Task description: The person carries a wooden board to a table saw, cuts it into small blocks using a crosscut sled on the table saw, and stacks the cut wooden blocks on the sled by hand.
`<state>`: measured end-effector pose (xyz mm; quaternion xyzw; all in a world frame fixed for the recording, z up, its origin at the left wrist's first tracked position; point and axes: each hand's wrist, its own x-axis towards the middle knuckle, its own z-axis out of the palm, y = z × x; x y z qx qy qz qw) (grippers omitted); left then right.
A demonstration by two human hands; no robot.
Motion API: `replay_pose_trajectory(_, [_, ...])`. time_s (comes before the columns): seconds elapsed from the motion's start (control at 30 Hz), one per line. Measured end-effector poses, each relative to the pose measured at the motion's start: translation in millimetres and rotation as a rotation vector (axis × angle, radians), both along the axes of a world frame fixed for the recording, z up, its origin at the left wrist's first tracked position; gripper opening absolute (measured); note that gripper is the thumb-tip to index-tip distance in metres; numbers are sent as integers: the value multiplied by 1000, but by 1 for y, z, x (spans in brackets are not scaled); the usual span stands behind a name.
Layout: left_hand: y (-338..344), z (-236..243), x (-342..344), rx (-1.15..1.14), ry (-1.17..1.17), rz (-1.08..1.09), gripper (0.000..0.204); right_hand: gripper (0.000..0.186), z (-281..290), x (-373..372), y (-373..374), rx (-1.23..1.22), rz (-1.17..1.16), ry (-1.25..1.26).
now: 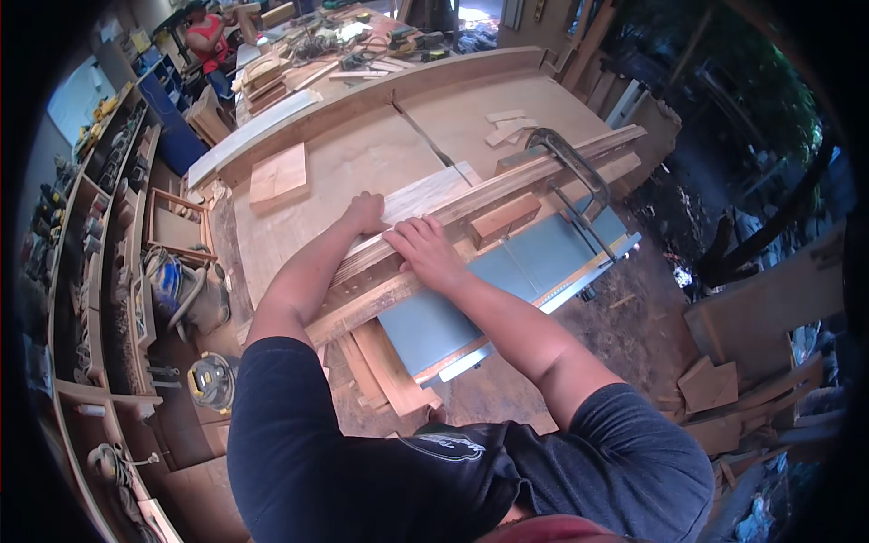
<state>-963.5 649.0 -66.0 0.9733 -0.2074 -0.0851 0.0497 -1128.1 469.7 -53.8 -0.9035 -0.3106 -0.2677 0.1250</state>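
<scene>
My left hand (367,212) grips the near left end of a pale board (428,190) lying on the wooden worktop, its fingers curled. My right hand (424,244) has its fingers wrapped over the long layered wooden fence (489,195), just right of my left hand. A black C-clamp (588,176) holds the fence at its right end. A small reddish block (502,217) sits along the fence's near side. A saw slot (416,127) runs through the worktop beyond the pale board. A blue-grey table surface (471,308) shows beneath the near side of the fence.
A square board (277,176) and small offcuts (507,127) lie on the worktop. A person in a red top (208,45) stands at a cluttered bench (308,63) behind. Shelves of tools (95,253), a shop vacuum (186,294) and a sander (213,380) are left; sheet wood (760,317) is right.
</scene>
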Motion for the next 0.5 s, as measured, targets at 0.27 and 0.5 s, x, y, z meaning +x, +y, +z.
replay_pose_trajectory(0.27, [1, 8, 6, 57, 14, -5, 58, 63, 10, 1, 9, 97, -14, 10])
replay_pose_trajectory(0.5, [9, 4, 3, -5, -11, -22, 44, 63, 25, 3, 18, 98, -44, 76])
